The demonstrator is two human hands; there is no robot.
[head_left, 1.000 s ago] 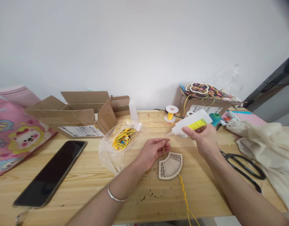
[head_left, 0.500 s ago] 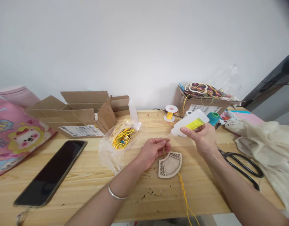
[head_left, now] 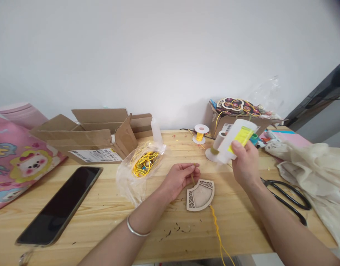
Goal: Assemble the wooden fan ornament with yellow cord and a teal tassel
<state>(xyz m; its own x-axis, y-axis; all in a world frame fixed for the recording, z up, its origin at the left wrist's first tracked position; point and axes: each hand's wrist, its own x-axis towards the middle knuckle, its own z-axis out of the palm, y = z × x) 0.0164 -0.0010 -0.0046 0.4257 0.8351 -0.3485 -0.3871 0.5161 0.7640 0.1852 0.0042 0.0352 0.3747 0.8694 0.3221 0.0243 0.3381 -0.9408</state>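
Observation:
My left hand point(head_left: 181, 179), near the middle of the table, pinches the end of a thin olive-yellow cord point(head_left: 193, 180). That cord runs down to the top of a fan-shaped wooden frame point(head_left: 203, 196) with lattice corners, which lies by my fingers. From the frame's lower edge a twisted yellow cord point(head_left: 216, 223) trails over the front of the table. In my right hand point(head_left: 246, 162) is a white plastic squeeze bottle point(head_left: 231, 139) with a yellow label, tilted with its lower end blurred. The bottle is off the table, apart from the cord.
Behind the bottle stands a spool of olive thread point(head_left: 214, 151); a yellow spool point(head_left: 199, 135) is left of it. Black scissors point(head_left: 290, 194) and cream cloth point(head_left: 305, 166) lie right. Left are a bag of yellow cord point(head_left: 144, 164), an open carton point(head_left: 89, 140) and a phone point(head_left: 60, 205).
My right hand has carried the squeeze bottle up and to the right, away from the cord, tilting it more upright. The olive spool now shows behind it. My left hand keeps its pinch.

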